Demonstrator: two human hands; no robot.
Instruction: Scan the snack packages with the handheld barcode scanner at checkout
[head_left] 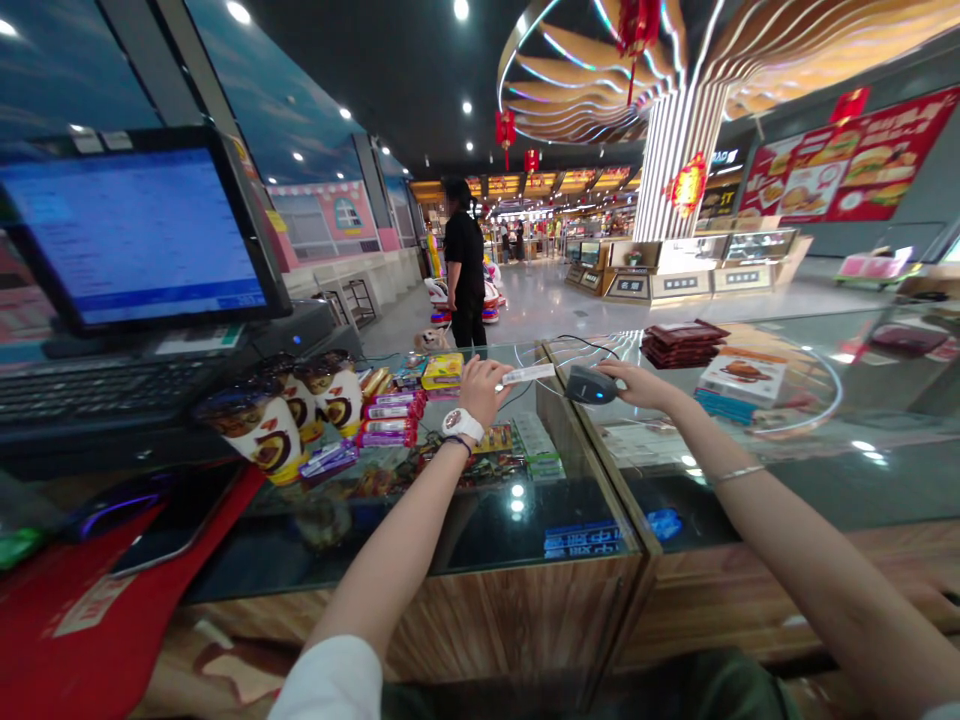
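My left hand (482, 390), with a white watch (463, 425) at the wrist, is closed on a narrow white packet (531, 374) above the glass counter. What exactly the packet is I cannot make out. My right hand (639, 386) grips a dark barcode scanner (589, 386) with a blue light on it. The scanner's head points left and is close to the packet's right end. Left of my left hand lie several purple-wrapped snack bars (391, 418) and a yellow box (442, 371). Several cups with dark lids and a brown-and-yellow print (341, 398) stand farther left.
A monitor (142, 230) and keyboard (112, 400) occupy the left side, with a phone (176, 520) on a red mat (45, 650). Dark red packs (682, 345) and a white-and-orange box (742, 377) lie right. Beyond the counter stands a person in black (465, 260).
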